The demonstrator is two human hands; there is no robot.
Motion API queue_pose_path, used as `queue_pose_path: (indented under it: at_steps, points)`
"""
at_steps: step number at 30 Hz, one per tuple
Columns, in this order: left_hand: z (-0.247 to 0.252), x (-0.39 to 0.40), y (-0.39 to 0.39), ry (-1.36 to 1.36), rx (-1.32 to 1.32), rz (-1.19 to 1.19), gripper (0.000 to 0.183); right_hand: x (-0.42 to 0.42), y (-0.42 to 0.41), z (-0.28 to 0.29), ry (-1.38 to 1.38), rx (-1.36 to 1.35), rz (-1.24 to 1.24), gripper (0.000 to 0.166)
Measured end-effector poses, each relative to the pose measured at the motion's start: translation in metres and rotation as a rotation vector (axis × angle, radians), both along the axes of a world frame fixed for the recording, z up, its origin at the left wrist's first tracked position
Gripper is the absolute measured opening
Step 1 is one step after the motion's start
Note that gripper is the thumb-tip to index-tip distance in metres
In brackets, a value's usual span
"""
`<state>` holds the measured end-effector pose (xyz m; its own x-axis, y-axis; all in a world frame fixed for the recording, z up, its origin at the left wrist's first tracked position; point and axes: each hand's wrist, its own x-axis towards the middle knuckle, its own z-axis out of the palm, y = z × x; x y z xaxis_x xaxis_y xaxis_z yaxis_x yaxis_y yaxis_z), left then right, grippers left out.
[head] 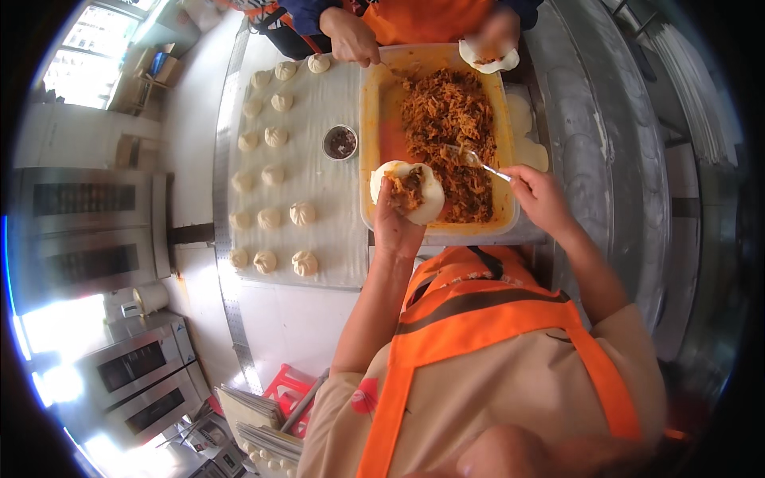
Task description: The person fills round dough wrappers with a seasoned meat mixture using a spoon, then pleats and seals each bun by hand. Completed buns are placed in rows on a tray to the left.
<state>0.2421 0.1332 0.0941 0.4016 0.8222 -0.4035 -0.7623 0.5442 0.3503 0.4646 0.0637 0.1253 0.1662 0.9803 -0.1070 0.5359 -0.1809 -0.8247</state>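
On the palm of my left hand (399, 230) lies a round white dough wrapper (431, 200), held at its edge by my thumb. A mound of reddish-brown shredded filling (407, 190) sits on the wrapper. My right hand (541, 194) grips the handle of a metal spoon (487, 166), whose bowl end is down in the filling (451, 119). That filling fills much of a rectangular plastic tub (513, 224), heaped towards its right side. My left hand is over the tub's near left corner.
Rows of pleated buns (302, 213) stand on the lined tray (329, 197) at left, beside a small metal bowl (340, 143). Across the tub, a co-worker's hand (352, 37) holds a utensil; their other holds a filled wrapper (489, 58). Flat wrappers (531, 152) lie right of the tub.
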Motion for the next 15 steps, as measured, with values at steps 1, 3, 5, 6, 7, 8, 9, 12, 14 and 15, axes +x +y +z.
queue_pose_path:
  at_steps: [1,3,5,6,7,8,9,12,14,15]
  points:
    - [0.001,0.001,-0.001,-0.016,-0.007,-0.002,0.039,0.003,0.006,-0.007,-0.251,0.16,0.117,0.02]
    - [0.005,0.003,-0.004,-0.035,-0.009,-0.011,0.04,0.003,0.016,-0.02,-0.751,0.481,0.346,0.02]
    - [0.01,0.004,-0.007,-0.041,0.004,-0.027,0.041,-0.007,0.024,-0.016,-0.467,0.449,0.276,0.021]
    - [0.01,0.005,-0.009,-0.011,-0.019,-0.043,0.04,-0.016,0.029,-0.012,-0.325,0.429,0.242,0.022]
    - [0.009,0.006,-0.012,0.02,-0.041,-0.061,0.04,-0.024,0.031,-0.011,0.015,0.267,0.198,0.022]
    - [0.008,0.007,-0.014,0.052,-0.063,-0.08,0.039,-0.033,0.033,-0.009,0.352,0.101,0.149,0.022]
    - [0.008,0.008,-0.016,0.054,-0.052,-0.113,0.039,-0.041,0.035,-0.007,0.684,-0.069,0.093,0.023]
    - [0.007,0.009,-0.02,0.059,-0.013,-0.187,0.037,-0.051,0.037,-0.01,0.849,-0.076,0.154,0.023]
    - [0.007,0.01,-0.022,0.064,0.019,-0.205,0.037,-0.056,0.036,-0.012,0.839,-0.051,0.152,0.02]
    - [0.007,0.009,-0.023,0.066,0.036,-0.211,0.038,-0.056,0.035,-0.01,0.823,-0.073,0.15,0.019]
